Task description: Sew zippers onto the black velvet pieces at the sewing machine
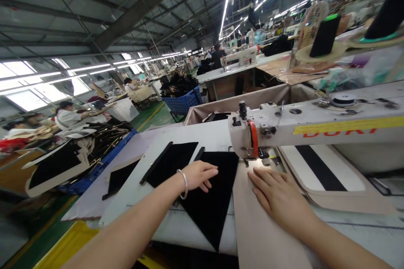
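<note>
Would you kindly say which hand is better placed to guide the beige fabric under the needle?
Right. The right hand lies flat on the beige fabric beside the needle; the left hand rests on the black fabric.

A garment factory hall: rows of sewing machines (312, 130) on long tables (221, 73), thread spools (325, 35), blue crates (184, 103) of black fabric, strip lights (225, 2) under a metal roof

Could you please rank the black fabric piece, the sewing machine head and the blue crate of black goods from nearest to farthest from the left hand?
1. Black fabric piece: under the left hand.
2. Sewing machine head: to its right.
3. Blue crate: far behind, across the aisle.
</note>
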